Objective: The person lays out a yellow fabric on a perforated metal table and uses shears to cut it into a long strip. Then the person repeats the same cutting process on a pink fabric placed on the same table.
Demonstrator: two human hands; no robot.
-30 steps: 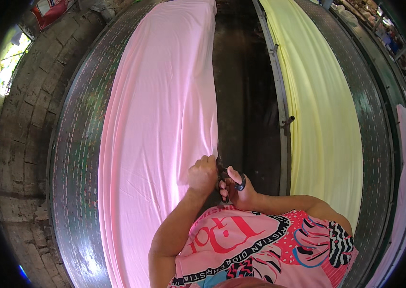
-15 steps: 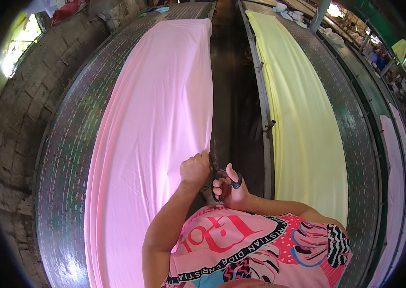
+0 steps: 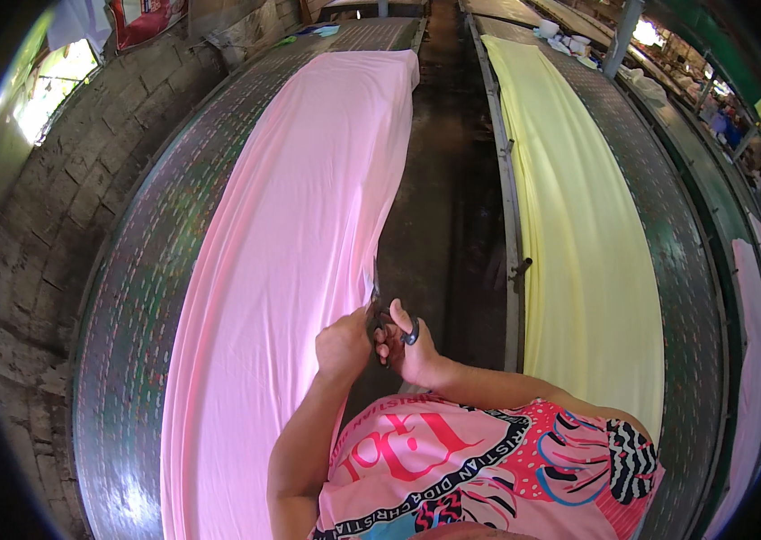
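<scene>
The right hand [image 3: 409, 346] is closed through the handles of dark scissors [image 3: 383, 315], blades pointing to twelve o'clock along the pink cloth's [image 3: 295, 243] right edge. At nine o'clock of it, the left hand [image 3: 343, 342] pinches that edge (knuckles nearly touching). A yellow cloth [image 3: 578, 234] lies at three o'clock.

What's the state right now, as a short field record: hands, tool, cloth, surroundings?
left hand: grips the right edge of the pink cloth
right hand: holds dark-handled scissors, blades pointing along that edge
pink cloth: long, spread flat on the patterned table
yellow cloth: spread on the next table to the right, untouched
aisle: dark floor between the two tables
</scene>
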